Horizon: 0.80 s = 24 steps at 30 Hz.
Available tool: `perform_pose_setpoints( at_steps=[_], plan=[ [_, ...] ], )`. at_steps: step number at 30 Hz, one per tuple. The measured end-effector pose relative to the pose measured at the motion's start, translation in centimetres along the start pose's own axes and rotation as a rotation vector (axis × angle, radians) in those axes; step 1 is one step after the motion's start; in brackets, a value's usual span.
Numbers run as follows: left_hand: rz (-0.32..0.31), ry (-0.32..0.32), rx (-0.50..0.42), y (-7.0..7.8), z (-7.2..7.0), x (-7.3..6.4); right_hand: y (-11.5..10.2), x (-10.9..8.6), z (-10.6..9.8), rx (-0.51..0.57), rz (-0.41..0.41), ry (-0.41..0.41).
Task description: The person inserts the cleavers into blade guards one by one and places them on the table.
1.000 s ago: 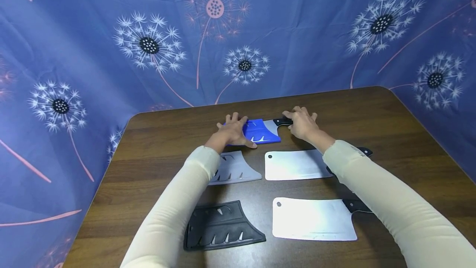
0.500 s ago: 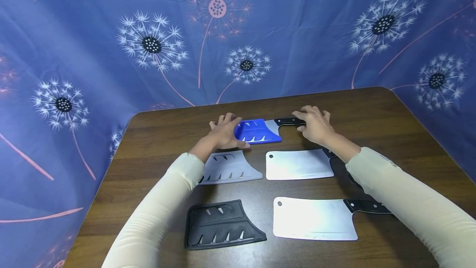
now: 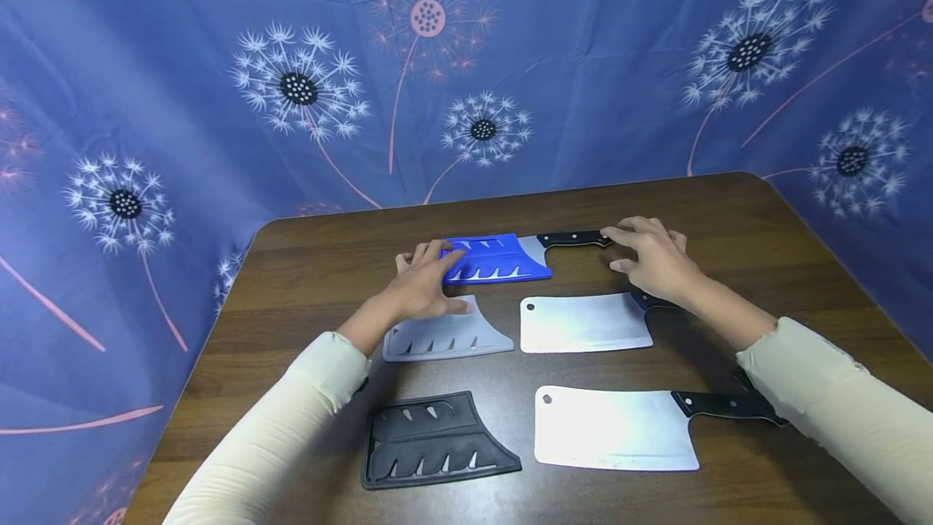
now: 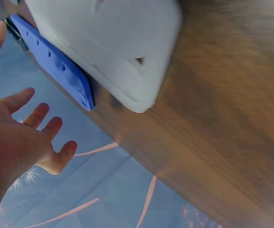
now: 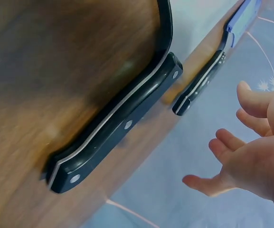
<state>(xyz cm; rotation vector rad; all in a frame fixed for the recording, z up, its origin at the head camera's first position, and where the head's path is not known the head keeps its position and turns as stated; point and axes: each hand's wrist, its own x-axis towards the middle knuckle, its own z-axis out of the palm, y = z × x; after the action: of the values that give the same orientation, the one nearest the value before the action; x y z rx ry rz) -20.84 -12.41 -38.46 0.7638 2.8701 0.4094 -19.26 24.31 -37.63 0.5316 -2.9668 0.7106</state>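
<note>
At the far side of the table lies a cleaver with its blade inside a blue blade sheath. My left hand, fingers spread, is by the closed end of that sheath and overlaps a grey sheath; in the left wrist view the hand holds nothing. Near the end of the sheathed cleaver's black handle, my right hand has loose, parted fingers. The right wrist view shows the right hand apart from both handles. A bare cleaver lies in the middle row, its handle partly hidden by my right arm.
Nearer to me lie a black sheath and another bare cleaver, its handle end beside my right sleeve. The brown wooden table ends at a blue dandelion-print cloth behind.
Both hands have drawn away from the sheathed cleaver, the left toward the left and nearer, the right toward the right. The right hand has come off the handle; the cleaver stays put.
</note>
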Motion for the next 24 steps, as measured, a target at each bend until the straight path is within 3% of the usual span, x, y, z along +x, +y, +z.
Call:
perform_pose_setpoints(
  at_steps=[6, 15, 24],
  plan=[
    [0.033, 0.016, -0.028, -0.7, 0.7, -2.3, 0.7, -1.7, -0.3, -0.022, -0.010, 0.021],
    [0.022, 0.025, -0.060, -1.6, 1.5, -5.5, 1.6, -4.0, -0.7, -0.056, -0.020, 0.021],
    [-0.036, -0.054, -0.051, -2.2, 2.3, -7.0, 3.1, -5.7, -0.7, -0.105, 0.025, -0.034]
  ],
)
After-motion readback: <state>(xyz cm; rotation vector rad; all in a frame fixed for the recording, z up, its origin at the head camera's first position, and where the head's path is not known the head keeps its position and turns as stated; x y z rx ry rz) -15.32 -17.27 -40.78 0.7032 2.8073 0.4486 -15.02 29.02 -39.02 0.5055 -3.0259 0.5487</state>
